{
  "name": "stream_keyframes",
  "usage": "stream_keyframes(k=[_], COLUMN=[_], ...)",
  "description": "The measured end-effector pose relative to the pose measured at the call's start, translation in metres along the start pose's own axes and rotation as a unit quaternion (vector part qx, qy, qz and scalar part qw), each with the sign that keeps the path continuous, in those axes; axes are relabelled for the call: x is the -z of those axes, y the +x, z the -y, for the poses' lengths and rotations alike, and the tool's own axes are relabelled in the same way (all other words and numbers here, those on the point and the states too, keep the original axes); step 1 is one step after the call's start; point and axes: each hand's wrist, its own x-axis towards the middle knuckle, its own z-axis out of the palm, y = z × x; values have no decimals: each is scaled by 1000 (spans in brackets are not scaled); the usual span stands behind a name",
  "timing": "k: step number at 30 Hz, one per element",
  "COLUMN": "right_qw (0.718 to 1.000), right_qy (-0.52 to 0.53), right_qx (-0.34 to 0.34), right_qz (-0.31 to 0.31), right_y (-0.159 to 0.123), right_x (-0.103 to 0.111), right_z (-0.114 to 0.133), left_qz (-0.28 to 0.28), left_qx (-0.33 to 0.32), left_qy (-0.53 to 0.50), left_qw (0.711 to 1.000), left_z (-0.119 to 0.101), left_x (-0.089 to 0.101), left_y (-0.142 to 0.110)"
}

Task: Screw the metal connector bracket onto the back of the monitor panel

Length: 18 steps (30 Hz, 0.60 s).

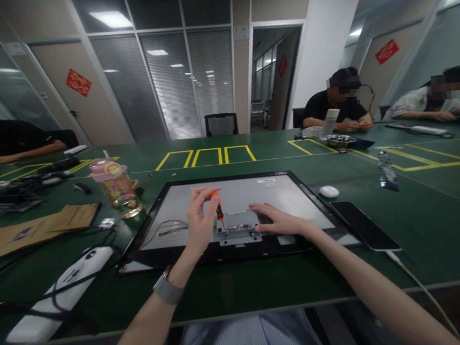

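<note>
A flat display panel (280,195) with a black frame lies on its face before me, its grey metal back up. Near its front edge sits a small metal bracket (239,236) with connector ports along it. My left hand (201,212) grips an orange and black screwdriver (218,208), held upright with its tip down at the bracket's left end. My right hand (278,219) rests on the panel with fingers spread, the thumb touching the bracket's right end. Thin wires (170,227) lie on the panel left of my left hand.
A smartphone (365,225) on a cable and a white mouse (329,192) lie to the right. Left are a pink-lidded cup (112,185), a brown paper bag (73,217) and a white power strip (63,294). A metal bowl (340,141) stands farther back; other people sit across the table.
</note>
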Motion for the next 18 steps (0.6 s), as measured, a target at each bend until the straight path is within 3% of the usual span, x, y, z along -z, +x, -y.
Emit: stream_keyframes(k=[8, 18], right_qw=[1000, 1000], right_qy=[-1, -9], right_qx=[-4, 1], right_qz=[0, -2], right_y=[-1, 0], right_x=[1, 0], right_z=[2, 0], left_qz=[-23, -6], left_qx=[-53, -13], left_qy=[56, 38], left_qw=[997, 999], left_z=[2, -1], left_x=[1, 2], left_y=[-1, 0])
